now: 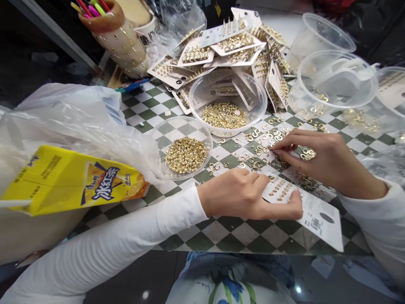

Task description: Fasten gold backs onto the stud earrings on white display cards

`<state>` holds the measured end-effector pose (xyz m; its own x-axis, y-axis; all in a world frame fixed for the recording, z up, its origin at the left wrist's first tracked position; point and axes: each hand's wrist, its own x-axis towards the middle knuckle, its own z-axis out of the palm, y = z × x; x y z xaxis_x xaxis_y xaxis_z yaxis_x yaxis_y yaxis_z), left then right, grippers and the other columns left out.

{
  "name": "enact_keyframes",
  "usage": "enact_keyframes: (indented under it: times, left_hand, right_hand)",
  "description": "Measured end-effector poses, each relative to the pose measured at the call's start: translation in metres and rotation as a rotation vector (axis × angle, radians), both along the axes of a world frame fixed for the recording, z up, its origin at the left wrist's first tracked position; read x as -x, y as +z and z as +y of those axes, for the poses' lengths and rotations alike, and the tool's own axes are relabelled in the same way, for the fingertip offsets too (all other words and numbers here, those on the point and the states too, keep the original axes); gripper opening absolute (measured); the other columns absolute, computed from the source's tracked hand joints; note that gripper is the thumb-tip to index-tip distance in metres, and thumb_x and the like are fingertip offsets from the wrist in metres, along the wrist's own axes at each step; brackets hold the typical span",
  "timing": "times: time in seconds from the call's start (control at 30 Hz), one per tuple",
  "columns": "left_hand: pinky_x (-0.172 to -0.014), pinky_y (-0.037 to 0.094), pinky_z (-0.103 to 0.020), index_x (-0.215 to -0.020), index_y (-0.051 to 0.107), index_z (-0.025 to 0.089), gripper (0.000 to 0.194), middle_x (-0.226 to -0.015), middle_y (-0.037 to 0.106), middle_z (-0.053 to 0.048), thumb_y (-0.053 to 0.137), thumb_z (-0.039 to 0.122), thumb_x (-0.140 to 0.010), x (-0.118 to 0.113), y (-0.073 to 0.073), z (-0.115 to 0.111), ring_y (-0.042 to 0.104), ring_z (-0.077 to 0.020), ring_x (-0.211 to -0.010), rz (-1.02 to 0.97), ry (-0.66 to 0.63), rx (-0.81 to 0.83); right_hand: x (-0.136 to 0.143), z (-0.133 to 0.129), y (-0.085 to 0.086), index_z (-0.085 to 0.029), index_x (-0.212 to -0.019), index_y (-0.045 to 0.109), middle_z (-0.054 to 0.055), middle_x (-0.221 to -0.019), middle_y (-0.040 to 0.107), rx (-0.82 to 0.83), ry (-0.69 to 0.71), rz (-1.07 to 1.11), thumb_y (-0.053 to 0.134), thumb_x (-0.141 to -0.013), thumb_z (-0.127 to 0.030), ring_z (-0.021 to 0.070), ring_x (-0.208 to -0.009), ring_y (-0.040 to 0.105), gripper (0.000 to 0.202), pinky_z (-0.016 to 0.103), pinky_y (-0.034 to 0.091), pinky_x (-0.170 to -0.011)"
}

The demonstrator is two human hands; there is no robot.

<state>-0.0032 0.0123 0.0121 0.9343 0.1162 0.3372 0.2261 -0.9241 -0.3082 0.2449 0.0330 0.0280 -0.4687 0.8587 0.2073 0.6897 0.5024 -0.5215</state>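
Note:
My left hand (243,194) grips a white earring card (325,223) between thumb and fingers. Rows of small gold studs (282,191) show on the card beside my thumb, and a dark oval and a barcode lie towards its lower end. Above it, my right hand (322,158) is closed in a pinch over scattered gold earrings (257,162), many of them curved. A small gold earring seems to be between its fingertips, though its shape is mostly hidden.
A clear bowl (198,101) and a shallow lid (207,158) hold tiny gold pieces. Behind them are piled filled earring cards (194,55). Clear tubs (335,99) stand at right. A yellow drink carton (63,181), plastic bag (79,109) and pen holder (122,42) are at left.

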Motion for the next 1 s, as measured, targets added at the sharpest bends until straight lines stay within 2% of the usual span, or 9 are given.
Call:
enact_keyframes:
  times: [0.17, 0.27, 0.37, 0.53, 0.73, 0.87, 1.0]
  left_hand:
    - [-0.052, 0.030, -0.019, -0.146, 0.046, 0.027, 0.051, -0.071, 0.035, 0.005, 0.039, 0.011, -0.098, 0.000, 0.002, 0.000, 0.041, -0.0058, -0.056, 0.036, 0.000, 0.008]
    - [-0.052, 0.030, -0.019, -0.146, 0.047, 0.027, 0.051, -0.070, 0.035, 0.005, 0.040, 0.011, -0.098, 0.000, 0.000, 0.000, 0.040, -0.0058, -0.056, 0.028, -0.007, 0.007]
    - [-0.051, 0.028, -0.019, -0.141, 0.051, 0.029, 0.048, -0.068, 0.033, 0.006, 0.045, 0.011, -0.097, -0.002, -0.005, 0.001, 0.037, -0.0059, -0.054, -0.084, 0.001, -0.022]
    - [-0.050, 0.024, -0.021, -0.133, 0.057, 0.030, 0.044, -0.066, 0.033, 0.007, 0.050, 0.009, -0.095, -0.003, -0.012, 0.001, 0.036, -0.0067, -0.053, -0.237, 0.003, -0.033]
    - [-0.050, 0.023, -0.022, -0.130, 0.058, 0.029, 0.043, -0.067, 0.033, 0.007, 0.052, 0.008, -0.094, -0.004, -0.013, 0.001, 0.036, -0.0062, -0.053, -0.281, 0.007, -0.005]
    - [-0.049, 0.024, -0.022, -0.128, 0.058, 0.030, 0.039, -0.065, 0.034, 0.007, 0.054, 0.010, -0.094, -0.004, -0.014, 0.002, 0.036, -0.0069, -0.053, -0.310, 0.004, 0.005]
    - [-0.049, 0.025, -0.022, -0.129, 0.060, 0.030, 0.038, -0.065, 0.036, 0.007, 0.053, 0.011, -0.096, -0.002, -0.008, 0.001, 0.040, -0.0068, -0.053, -0.251, -0.011, 0.030]
  right_hand:
    - [0.001, 0.001, 0.000, -0.032, -0.096, 0.079, 0.002, -0.091, 0.077, 0.148, -0.023, 0.120, 0.073, -0.092, -0.034, 0.0246, -0.079, 0.069, 0.007, 0.043, 0.054, -0.074]
    - [0.002, 0.004, -0.001, -0.032, -0.094, 0.081, 0.003, -0.090, 0.077, 0.197, -0.011, 0.165, 0.076, -0.091, -0.037, 0.0239, -0.081, 0.070, 0.008, 0.043, 0.055, -0.075]
    - [0.001, 0.008, -0.005, -0.031, -0.092, 0.082, 0.003, -0.091, 0.076, 0.233, 0.016, 0.187, 0.078, -0.090, -0.039, 0.0225, -0.083, 0.069, 0.010, 0.041, 0.053, -0.074]
    - [0.003, 0.010, -0.010, -0.032, -0.092, 0.082, 0.002, -0.094, 0.075, 0.307, -0.017, 0.206, 0.080, -0.088, -0.042, 0.0211, -0.083, 0.066, 0.011, 0.038, 0.046, -0.067]
    - [0.006, 0.008, -0.014, -0.030, -0.094, 0.081, 0.003, -0.093, 0.073, 0.306, -0.014, 0.214, 0.078, -0.090, -0.042, 0.0191, -0.079, 0.062, 0.013, 0.037, 0.043, -0.064]
    - [0.005, 0.008, -0.017, -0.027, -0.092, 0.078, 0.003, -0.092, 0.071, 0.255, 0.023, 0.201, 0.073, -0.094, -0.033, 0.0177, -0.083, 0.064, 0.008, 0.036, 0.048, -0.071]
    - [0.008, 0.003, -0.007, -0.025, -0.091, 0.074, 0.003, -0.094, 0.070, 0.194, 0.032, 0.227, 0.068, -0.096, -0.025, 0.0171, -0.086, 0.067, 0.008, 0.035, 0.052, -0.075]
